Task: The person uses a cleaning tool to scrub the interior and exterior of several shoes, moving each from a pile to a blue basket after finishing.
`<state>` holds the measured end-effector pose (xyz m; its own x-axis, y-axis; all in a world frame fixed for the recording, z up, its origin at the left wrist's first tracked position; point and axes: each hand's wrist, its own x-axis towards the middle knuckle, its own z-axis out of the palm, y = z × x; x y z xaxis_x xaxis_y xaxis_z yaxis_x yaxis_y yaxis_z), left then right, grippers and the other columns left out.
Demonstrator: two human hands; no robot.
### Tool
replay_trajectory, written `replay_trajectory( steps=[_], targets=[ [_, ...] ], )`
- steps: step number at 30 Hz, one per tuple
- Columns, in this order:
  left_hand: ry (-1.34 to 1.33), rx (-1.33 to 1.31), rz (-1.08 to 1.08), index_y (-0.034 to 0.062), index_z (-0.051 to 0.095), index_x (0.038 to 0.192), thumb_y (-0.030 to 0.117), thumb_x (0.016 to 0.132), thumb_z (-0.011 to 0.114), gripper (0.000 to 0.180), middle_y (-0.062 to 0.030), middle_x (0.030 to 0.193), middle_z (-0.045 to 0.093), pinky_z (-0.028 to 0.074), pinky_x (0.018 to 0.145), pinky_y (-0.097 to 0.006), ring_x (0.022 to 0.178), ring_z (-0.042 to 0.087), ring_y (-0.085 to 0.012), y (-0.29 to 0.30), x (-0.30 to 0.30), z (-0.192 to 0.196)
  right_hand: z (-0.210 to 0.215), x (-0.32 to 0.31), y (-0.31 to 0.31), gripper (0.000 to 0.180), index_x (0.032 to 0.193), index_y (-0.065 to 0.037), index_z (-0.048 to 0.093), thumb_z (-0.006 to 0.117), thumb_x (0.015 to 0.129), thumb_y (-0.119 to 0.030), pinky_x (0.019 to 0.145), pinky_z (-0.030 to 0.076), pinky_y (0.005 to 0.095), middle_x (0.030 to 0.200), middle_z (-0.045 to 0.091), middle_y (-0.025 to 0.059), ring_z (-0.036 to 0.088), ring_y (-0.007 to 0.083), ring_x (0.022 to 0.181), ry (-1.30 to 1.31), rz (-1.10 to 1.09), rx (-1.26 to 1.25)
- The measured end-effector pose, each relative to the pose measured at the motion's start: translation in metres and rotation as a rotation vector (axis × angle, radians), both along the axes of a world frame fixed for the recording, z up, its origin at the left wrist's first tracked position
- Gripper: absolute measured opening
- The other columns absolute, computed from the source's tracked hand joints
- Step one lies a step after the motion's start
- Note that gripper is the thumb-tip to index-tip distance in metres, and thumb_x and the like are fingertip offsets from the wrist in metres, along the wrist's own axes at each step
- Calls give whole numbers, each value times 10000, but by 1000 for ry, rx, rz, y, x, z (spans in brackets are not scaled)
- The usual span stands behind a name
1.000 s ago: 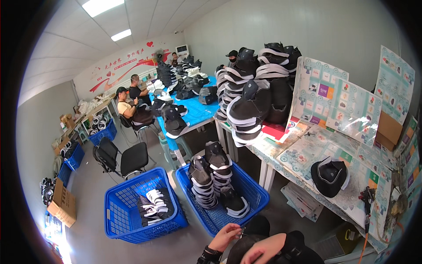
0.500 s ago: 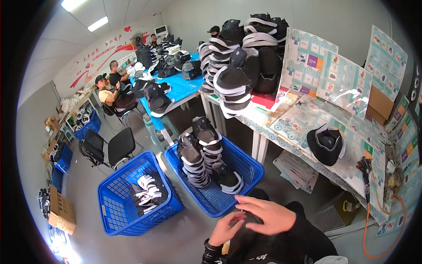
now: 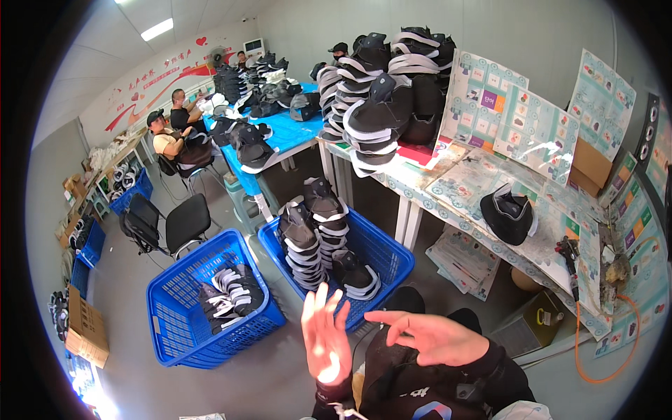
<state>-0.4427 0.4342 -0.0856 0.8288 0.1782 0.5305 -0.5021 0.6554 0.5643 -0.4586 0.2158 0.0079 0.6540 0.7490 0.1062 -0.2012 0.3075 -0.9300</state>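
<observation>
My left hand (image 3: 325, 334) is raised with its fingers spread, palm partly lit by a bright patch of light. Beside it, my right hand (image 3: 435, 337) is held level, its index finger pointing left and nothing in its grasp. The two hands are apart, above my dark clothing. Just beyond them stands a blue plastic basket (image 3: 400, 269) with stacked black-and-white shoe uppers (image 3: 302, 241). A single black shoe upper (image 3: 507, 215) rests on the worktable (image 3: 448, 183) at the right; neither hand touches it.
Another blue basket (image 3: 164, 343) holds more shoe uppers at left. A hand tool (image 3: 568, 255) with an orange hose (image 3: 635, 336) lies at the table's right edge. A black chair (image 3: 187, 220) stands beyond. Other people (image 3: 166, 138) sit by a blue-covered table (image 3: 290, 133).
My hands were close together, fingertips nearly meeting; now they are apart. The left has risen and opened to the left. The view has shifted slightly.
</observation>
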Motion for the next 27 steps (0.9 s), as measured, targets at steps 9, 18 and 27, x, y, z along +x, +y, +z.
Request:
replay_trajectory(
  steps=[9,18,27],
  targets=[
    [371,45,-246,-10,505,1479,252,1050,537,503,-156,1463,583,416,1127,-436,1325,553,-252,-12,28,-54,14,33,24,442,1392,-27,647,626,1017,-259,1057,412,352,1301,639,12,537,117,1243,286,-128,-70],
    [91,313,-649,-82,551,1410,522,1038,522,710,-219,1427,601,427,1148,-404,1337,576,-307,-37,-1,-23,-66,28,26,393,938,-5,739,738,987,-395,749,530,322,856,721,68,683,169,809,-477,50,-779],
    [-50,689,-765,-14,533,1453,294,932,762,647,-202,1495,559,370,1196,-448,1417,512,-337,-14,3,5,-34,4,27,427,940,-14,733,759,966,-440,690,534,354,793,694,102,670,257,731,-667,63,-686]
  ],
)
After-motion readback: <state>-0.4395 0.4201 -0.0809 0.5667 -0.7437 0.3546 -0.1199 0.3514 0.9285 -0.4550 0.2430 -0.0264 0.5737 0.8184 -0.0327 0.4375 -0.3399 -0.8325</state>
